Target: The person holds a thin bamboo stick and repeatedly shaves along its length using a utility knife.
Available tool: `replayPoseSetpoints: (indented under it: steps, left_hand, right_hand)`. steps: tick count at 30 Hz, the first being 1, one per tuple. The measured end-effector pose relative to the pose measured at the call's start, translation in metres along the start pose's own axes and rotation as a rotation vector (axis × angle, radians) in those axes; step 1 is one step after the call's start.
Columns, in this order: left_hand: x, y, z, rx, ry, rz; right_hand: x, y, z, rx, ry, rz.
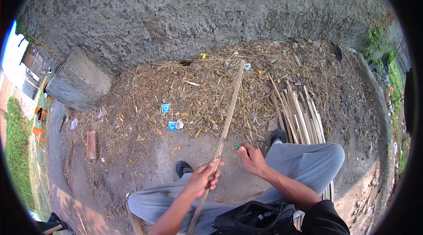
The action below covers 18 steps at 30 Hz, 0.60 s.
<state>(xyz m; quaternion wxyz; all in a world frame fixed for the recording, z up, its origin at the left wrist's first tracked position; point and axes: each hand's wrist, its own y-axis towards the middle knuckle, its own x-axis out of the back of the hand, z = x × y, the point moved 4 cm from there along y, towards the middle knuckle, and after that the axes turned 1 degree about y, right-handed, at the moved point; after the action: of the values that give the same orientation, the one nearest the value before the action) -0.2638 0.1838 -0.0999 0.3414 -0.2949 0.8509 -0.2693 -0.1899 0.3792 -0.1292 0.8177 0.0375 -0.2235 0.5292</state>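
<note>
My left hand (204, 178) is wrapped around a long, pale bamboo strip (232, 105). The strip slants from my lap up and slightly right, its far end above the littered ground. To the right of it, my right hand (252, 160) is closed, with a small green thing (237, 145) poking out between thumb and forefinger. The rest of that green thing is hidden by the fingers, so its kind cannot be told. The right hand is apart from the strip. By my right leg lies a bundle of similar strips (304, 118), running partly under the knee.
A rough grey wall (198, 10) rises ahead, with a concrete block (81, 78) at its left. A reddish brick (91, 144) and blue packets (172, 125) lie among dry straw (141, 89). A black bag (255, 217) rests at my lap. Orange chairs (39, 136) stand far left.
</note>
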Motion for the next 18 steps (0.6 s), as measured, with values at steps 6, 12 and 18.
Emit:
replayPoseSetpoints:
  steps: [6,12,18]
  left_hand:
    - [0.005,-0.002,0.006,0.009,0.01,0.016]
    - [0.003,-0.001,0.01,0.014,0.019,-0.001]
    - [0.003,0.0,0.012,0.024,-0.001,-0.056]
  right_hand:
    - [0.003,0.005,-0.006,-0.006,0.058,-0.031]
    - [0.01,0.006,-0.007,-0.009,-0.02,-0.044]
    - [0.011,0.001,-0.003,0.182,-0.065,-0.135]
